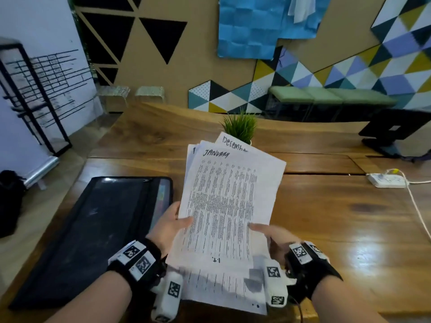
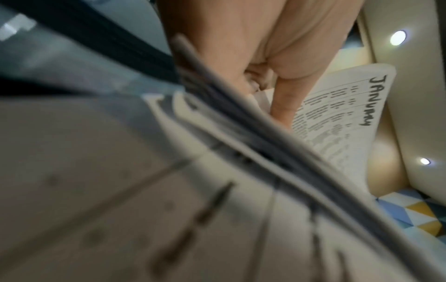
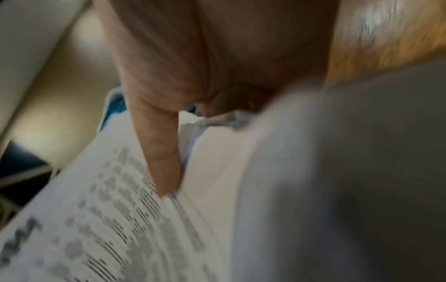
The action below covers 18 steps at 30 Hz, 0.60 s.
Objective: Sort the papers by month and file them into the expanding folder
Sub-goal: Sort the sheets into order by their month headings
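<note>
I hold a fanned stack of printed papers (image 1: 224, 201) above the wooden table. The top sheet reads "JANUARY" (image 1: 215, 153); a sheet behind it reads "December" (image 1: 233, 143). My left hand (image 1: 173, 223) grips the stack's lower left edge, thumb on top. My right hand (image 1: 270, 234) pinches the lower right edge, thumb on the top sheet. In the left wrist view the January sheet (image 2: 342, 122) curls past my thumb. The right wrist view shows my thumb on the printed papers (image 3: 115, 219), blurred. The black expanding folder (image 1: 93, 229) lies flat and closed on the table to the left.
A small potted plant (image 1: 240, 125) stands just behind the papers. A white power strip (image 1: 386, 180) with a cable lies at the right, a black monitor stand (image 1: 394, 134) at the far right. Another sheet (image 1: 224, 290) lies on the table (image 1: 338, 217) under my wrists.
</note>
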### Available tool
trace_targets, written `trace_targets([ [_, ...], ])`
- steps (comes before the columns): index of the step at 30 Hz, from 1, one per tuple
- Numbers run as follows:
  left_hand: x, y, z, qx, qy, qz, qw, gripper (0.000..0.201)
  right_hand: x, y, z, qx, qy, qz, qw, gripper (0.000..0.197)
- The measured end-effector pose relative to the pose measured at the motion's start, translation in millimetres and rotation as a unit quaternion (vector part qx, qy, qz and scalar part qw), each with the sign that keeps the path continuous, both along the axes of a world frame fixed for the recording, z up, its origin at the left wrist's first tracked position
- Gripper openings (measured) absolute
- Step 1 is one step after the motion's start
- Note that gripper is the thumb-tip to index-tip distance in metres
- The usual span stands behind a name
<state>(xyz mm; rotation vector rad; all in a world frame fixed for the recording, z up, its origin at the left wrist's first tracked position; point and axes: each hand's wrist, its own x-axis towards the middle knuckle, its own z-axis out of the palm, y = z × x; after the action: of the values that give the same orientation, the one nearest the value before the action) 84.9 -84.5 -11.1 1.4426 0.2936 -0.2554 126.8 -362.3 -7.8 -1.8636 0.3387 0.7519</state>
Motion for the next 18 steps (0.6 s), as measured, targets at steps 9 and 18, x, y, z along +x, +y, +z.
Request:
trace_targets([
  [9, 38.2, -26.8, 107.8, 0.002, -0.192, 0.162, 0.968, 0.032, 34.0, 25.9, 93.4, 0.14, -0.301, -0.018, 0.943, 0.019],
  [18, 37.5, -43.9, 83.3, -0.028, -0.151, 0.198, 0.968, 0.022, 38.4, 23.1, 95.2, 0.209, -0.357, -0.04, 0.91, 0.029],
])
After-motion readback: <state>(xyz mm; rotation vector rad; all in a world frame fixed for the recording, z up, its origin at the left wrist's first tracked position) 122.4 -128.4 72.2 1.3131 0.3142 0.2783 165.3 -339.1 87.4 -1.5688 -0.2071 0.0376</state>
